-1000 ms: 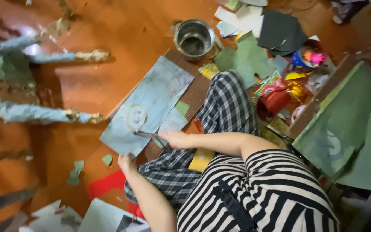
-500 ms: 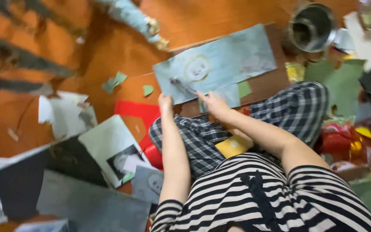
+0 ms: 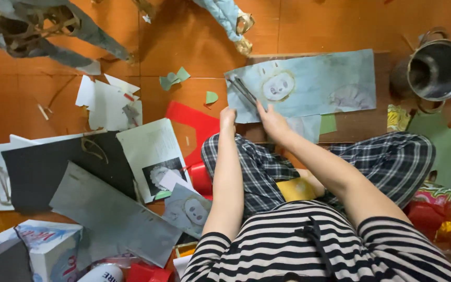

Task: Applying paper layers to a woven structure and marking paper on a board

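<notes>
Blue-grey sheet (image 3: 309,83) under L hand (image 3: 228,117), scissors (image 3: 244,91) in R hand (image 3: 272,121)

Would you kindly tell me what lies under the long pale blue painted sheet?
Under the long pale blue painted sheet lies a flat brown board, with a small green paper piece poking out below. Whatever else sits beneath its middle is covered.

Pale blue-grey painted sheet (image 3: 309,83) with a yellow-ringed face, orange-brown wooden floor (image 3: 194,42), black-and-white striped shirt (image 3: 309,245), dark plaid trousers (image 3: 257,167), red paper (image 3: 194,122), green scraps (image 3: 173,79), silver metal pot (image 3: 437,70), black card (image 3: 53,167), grey card (image 3: 113,216)
</notes>
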